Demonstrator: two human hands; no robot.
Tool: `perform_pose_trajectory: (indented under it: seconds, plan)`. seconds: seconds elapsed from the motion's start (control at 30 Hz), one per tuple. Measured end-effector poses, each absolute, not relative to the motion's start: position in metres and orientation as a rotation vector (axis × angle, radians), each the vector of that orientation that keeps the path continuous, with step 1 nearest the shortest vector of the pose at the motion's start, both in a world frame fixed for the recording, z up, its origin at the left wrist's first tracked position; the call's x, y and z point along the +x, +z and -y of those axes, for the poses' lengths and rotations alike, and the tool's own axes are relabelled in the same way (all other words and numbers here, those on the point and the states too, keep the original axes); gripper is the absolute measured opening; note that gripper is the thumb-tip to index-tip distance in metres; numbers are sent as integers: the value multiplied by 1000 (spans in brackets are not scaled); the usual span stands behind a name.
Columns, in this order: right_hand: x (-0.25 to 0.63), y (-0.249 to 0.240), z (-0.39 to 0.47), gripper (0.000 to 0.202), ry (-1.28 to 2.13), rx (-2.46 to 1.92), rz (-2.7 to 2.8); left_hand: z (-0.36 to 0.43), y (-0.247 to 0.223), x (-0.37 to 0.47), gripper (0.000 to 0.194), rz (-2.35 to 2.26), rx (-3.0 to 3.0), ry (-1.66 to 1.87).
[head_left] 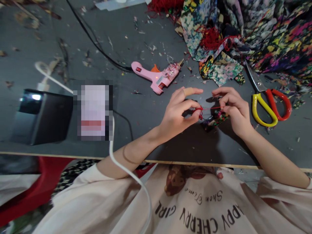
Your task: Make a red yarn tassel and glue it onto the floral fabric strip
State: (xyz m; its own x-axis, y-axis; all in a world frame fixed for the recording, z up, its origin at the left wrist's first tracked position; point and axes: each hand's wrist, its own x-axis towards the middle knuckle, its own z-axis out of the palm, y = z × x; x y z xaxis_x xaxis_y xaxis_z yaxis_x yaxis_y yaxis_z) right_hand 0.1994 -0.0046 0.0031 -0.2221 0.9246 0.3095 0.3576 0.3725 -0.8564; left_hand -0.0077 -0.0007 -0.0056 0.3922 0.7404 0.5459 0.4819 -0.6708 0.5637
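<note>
My left hand (181, 109) pinches a red thread (211, 108) between thumb and index finger, with a small red tangle at the fingertips. The thread runs straight across to my right hand (235, 110), whose thumb and fingers are closed on its other end. Below the thread, a small strip of dark floral fabric (217, 119) lies between the hands, partly covered by my right fingers. Whether the thread is joined to the fabric I cannot tell. The middle finger of my left hand wears a tan bandage (188, 92).
A pink glue gun (156, 78) with a black cord lies ahead of my left hand. Scissors (263, 97) with yellow and red handles rest to the right. Floral cloth (268, 35) is heaped at the back right. A phone (94, 110) and a dark box (52, 117) stand left, with a white cable.
</note>
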Motion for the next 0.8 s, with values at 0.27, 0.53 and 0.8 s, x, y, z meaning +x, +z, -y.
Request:
perform_pose_trajectory:
  seconds: [0.27, 0.53, 0.8]
  plan:
    - [193, -2, 11, 9, 332, -1028, 2065, 1, -9, -7, 4, -1052, 2515, 1186]
    - [184, -6, 15, 18, 223, -955, 2127, 1, -11, -7, 7, -1045, 2494, 1095]
    - [188, -6, 15, 25, 137, -932, 2165, 1, -11, -8, 6, -992, 2449, 1050]
